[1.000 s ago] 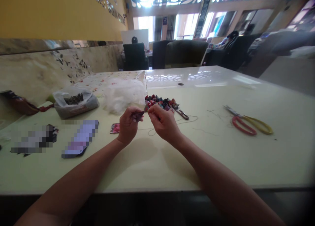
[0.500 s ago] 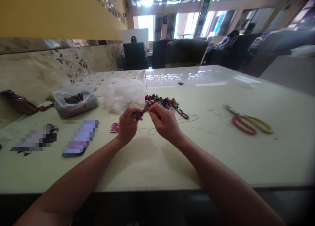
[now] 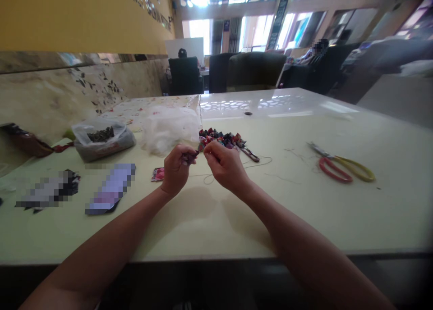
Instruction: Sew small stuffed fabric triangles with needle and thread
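My left hand [image 3: 176, 170] is closed around a small dark purple patterned piece of fabric [image 3: 190, 157], bunched between thumb and fingers. Just to its right, my right hand [image 3: 223, 163] is pinched, its fingertips close to the fabric; whatever they hold is too small to make out. Thin thread [image 3: 209, 179] lies on the table below and between the hands. Behind the right hand sits a pile of small colourful fabric pieces [image 3: 219, 137], partly hidden by it. A pink patterned fabric square [image 3: 158, 174] lies beside my left wrist.
Red-and-yellow-handled scissors [image 3: 338, 168] lie at the right. Small thread snips [image 3: 251, 155] rest by the pile. A bag of white stuffing [image 3: 171, 129] and an open bag of dark dried bits [image 3: 103, 145] stand at the left, behind a phone [image 3: 111, 188]. People sit farther back.
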Demonstrator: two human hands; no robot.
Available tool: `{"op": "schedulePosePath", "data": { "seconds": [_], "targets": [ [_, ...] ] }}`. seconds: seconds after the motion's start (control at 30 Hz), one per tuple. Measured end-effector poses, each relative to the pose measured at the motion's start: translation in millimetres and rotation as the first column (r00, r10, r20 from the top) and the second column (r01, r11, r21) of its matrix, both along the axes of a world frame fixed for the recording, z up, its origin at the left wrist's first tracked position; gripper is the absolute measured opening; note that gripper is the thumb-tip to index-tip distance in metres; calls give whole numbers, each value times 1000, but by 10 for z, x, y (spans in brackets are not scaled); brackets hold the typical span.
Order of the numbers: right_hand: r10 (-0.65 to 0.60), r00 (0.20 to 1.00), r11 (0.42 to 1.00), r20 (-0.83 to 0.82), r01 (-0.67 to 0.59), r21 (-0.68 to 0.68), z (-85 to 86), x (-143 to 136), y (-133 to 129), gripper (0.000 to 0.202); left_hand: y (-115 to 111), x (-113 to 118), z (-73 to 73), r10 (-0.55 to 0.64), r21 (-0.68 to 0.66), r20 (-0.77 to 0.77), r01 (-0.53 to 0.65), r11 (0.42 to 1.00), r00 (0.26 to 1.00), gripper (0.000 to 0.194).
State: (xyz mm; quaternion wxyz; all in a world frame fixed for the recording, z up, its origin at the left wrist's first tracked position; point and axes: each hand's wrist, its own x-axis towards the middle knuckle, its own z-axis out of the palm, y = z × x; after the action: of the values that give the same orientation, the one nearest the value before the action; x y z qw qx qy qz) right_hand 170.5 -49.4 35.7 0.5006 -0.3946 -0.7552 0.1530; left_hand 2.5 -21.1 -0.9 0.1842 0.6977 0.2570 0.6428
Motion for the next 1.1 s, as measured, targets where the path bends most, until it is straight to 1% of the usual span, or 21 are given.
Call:
{"op": "schedulePosePath", "data": {
  "seconds": [0.2,0.37,0.5,0.6,0.73,0.87,0.97,1.1],
  "targets": [
    [27,1000,999,-10,-27,-41,0,1,-1,11,3,-9,1,-6,4,-18,6,1000,1000,29],
    [115,983,987,-143,-130,-96,-11,-16,22,13,-13,-3,13,-30,-17,-17,30,999,999,27],
    [147,954,956,-262,-205,-211,-41,-41,45,12,-21,2,15,-42,-24,-12,42,999,999,26],
    [160,895,899,-416,-306,-313,-61,-74,50,10,-21,5,13,-45,-30,-3,45,999,999,24],
    [134,773,804,-621,-451,-388,-58,-125,27,11,-18,7,12,-44,-32,5,44,999,999,28],
    [93,677,738,-730,-539,-406,-36,-149,-13,15,-21,8,16,-36,-35,-2,36,999,999,31],
    [70,608,678,-791,-611,-410,-30,-148,-32,19,-23,10,17,-34,-34,-6,34,999,999,32],
    [63,519,606,-852,-698,-381,-48,-142,-29,23,-26,17,14,-34,-54,7,34,998,999,30]
  ]
}}
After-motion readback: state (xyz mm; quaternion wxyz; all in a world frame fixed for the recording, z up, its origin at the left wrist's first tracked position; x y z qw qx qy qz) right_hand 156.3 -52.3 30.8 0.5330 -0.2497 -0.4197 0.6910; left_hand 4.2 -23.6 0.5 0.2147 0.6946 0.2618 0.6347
